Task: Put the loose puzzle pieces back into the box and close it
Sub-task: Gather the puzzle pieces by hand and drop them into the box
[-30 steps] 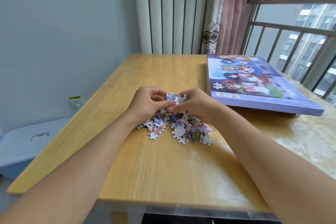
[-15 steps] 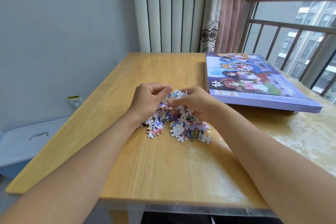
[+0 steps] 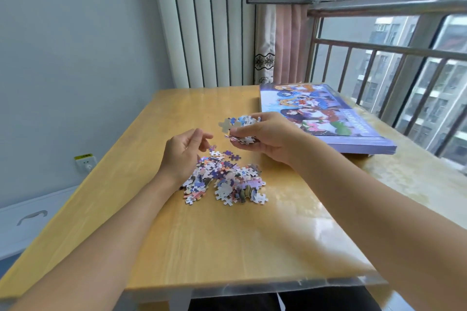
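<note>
Puzzle pieces [image 3: 240, 129] half-hidden inside curled right hand [image 3: 270, 137] fingers [image 3: 242, 130].

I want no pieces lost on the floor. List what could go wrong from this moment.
1. The right hand holds a loose handful of puzzle pieces above the table; a grey one sticks out and may drop.
2. The puzzle box looks closed, so that full hand may have nowhere to empty.
3. The left hand hovers over the pile of pieces and could scatter it toward the table edge.
</note>
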`<state>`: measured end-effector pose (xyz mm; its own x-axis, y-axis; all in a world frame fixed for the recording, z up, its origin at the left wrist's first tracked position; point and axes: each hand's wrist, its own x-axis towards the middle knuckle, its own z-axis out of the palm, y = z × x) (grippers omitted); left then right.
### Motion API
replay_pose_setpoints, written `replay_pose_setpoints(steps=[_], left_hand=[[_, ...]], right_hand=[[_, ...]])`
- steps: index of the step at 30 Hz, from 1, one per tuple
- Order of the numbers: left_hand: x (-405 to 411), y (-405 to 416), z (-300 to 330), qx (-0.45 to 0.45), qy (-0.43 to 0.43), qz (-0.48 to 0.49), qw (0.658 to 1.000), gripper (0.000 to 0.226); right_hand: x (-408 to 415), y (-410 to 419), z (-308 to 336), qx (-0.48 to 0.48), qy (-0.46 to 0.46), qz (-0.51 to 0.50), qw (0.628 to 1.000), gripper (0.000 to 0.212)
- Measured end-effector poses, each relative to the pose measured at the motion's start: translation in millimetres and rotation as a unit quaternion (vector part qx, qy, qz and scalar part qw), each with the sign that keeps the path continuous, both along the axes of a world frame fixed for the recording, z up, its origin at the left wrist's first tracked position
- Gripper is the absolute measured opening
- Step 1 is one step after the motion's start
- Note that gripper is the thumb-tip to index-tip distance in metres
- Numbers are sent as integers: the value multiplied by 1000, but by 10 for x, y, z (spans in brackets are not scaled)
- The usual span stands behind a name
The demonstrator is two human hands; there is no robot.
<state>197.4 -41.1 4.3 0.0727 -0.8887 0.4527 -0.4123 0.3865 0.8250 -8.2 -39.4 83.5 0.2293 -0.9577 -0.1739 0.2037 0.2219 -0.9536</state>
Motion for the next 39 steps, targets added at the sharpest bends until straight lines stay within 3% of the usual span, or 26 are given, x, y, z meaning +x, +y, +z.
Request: replay_pose_setpoints(steps=[3,5,7,8,10,12,13,16,20,24,29,32,36,39], left_hand=[[-123,40,85,-18,-81,-4,997,8],[-286,-5,158,-33,-183,-47,981,42],[-521,-101,221,-33,-321,-90,942,72],[-679,-151,239,-41,-379,-98,919,76],[-925,-275,255,-60,-434,-93,894,60],[-1118,-368,296,-69,-409,-77,907,23],[-1183,-411,339,-59,-366,-65,926,16],[-1265,-531,525,-37,-251,-35,967,23],[-1409,-605,817,-55,-178,-45,981,22],[-1497,-550,985,-57,-170,-62,982,20],[-1538,-500,1103,-62,-157,-68,983,11],[-1529,-475,1200,-60,-171,-69,981,25],[-1562,-461,1306,-52,-152,-70,984,24],[-1563,-486,1410,-62,-124,-64,988,26]], right_hand=[[-300,82,52,10,-8,-7,1000,53],[-527,148,54,15,0,-3,1000,42],[-713,178,45,24,3,8,1000,33],[-801,190,51,25,1,12,1000,29],[-912,205,65,30,2,17,999,25],[-1018,254,58,40,0,25,999,25],[-1072,285,33,46,0,30,998,24],[-1193,359,-91,62,12,30,998,22],[-1354,223,-81,116,-56,-64,990,32],[-1456,45,129,108,-86,-159,978,31],[-1396,-61,248,110,-6,-198,974,7],[-1321,-119,375,113,12,-199,973,2],[-1258,-322,530,93,2,-220,971,26],[-1234,-461,565,55,18,-265,962,22]])
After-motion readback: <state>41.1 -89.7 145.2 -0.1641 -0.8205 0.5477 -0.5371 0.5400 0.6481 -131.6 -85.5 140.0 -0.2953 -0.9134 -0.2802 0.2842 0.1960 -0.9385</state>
